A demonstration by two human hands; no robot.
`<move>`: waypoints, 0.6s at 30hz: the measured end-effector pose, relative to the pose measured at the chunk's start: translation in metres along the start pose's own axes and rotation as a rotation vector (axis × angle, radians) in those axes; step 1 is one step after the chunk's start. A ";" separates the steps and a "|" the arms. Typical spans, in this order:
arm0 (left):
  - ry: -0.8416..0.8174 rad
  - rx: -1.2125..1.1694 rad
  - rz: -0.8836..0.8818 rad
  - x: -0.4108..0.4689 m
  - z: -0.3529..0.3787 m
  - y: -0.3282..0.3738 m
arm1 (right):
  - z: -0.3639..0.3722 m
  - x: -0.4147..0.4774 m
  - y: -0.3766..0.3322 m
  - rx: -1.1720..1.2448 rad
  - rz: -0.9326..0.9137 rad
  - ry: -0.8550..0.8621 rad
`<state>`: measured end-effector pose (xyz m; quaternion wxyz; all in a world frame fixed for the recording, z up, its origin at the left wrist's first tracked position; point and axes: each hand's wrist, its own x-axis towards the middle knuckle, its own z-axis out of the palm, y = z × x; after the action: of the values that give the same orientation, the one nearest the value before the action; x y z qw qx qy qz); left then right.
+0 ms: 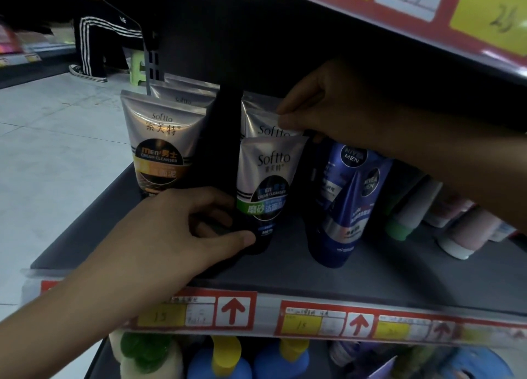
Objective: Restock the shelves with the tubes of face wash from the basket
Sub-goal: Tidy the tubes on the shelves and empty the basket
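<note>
A: Left hand (176, 230), grip state?
B: Fingers (216, 199) and thumb are curled round the black cap end of the green-band tube (263, 179). The tube stands cap-down on the shelf (385, 276). Its body is glossy silver, with a flat crimped top tapering to a round cap.
A: Right hand (322, 108)?
B: It is in under the upper shelf. Its fingers pinch the crimped top edge of the rear tube (268, 122), which has the same silver finish and stands directly behind the green-band tube.
A: Neighbours?
B: On the left is an orange-band tube (162, 148), upright, with more silver tubes in a row behind it. On the right are glossy blue tubes (350, 207), the front one tilted. Past them, pale tubes (456, 227) lie on their sides.
A: Shelf surface?
B: Matte dark grey. The front edge carries a clear plastic price strip (285, 319) with red and yellow labels.
</note>
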<state>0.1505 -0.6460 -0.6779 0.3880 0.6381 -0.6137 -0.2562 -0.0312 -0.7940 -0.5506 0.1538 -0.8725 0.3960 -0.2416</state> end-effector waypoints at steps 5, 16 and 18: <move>-0.001 -0.005 0.009 0.001 0.000 -0.001 | 0.001 0.000 0.000 -0.001 -0.016 0.009; -0.015 -0.014 0.012 0.001 -0.001 -0.003 | 0.003 -0.001 -0.001 0.021 -0.029 -0.001; -0.022 -0.014 0.019 0.002 -0.001 -0.003 | -0.001 -0.003 -0.001 0.003 -0.058 0.002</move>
<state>0.1535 -0.6478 -0.6797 0.3881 0.6266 -0.6223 -0.2636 -0.0329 -0.7913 -0.5501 0.1476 -0.8832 0.3702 -0.2473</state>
